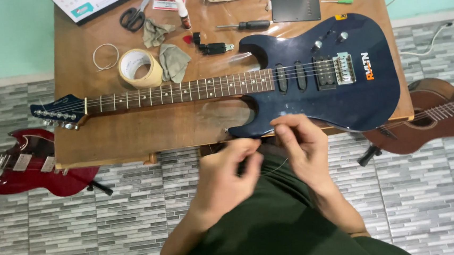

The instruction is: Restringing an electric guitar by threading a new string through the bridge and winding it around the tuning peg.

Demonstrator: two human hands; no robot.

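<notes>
We see a glossy dark blue solid-body electric guitar [309,79] lying flat and face up on a brown wooden desk [147,130]. Its long axis runs left to right across the desk: the headstock with its row of tuners points left and the body sits at the right, its lower edge reaching the near edge of the desk. The neck has a dark fretboard with pale dot markers, and the body carries 3 pickups, a chrome bridge and 2 knobs.

Our left hand [227,172] and right hand [302,143] are held close together just below the guitar's lower horn, over a dark green garment. The fingers of both hands are curled and pressed together, pinching a thin pale wire [278,165]; we cannot tell exactly where it ends.

Behind the neck lie a roll of tan tape [138,67], black-handled scissors [134,16] and a black-handled screwdriver [245,25].
</notes>
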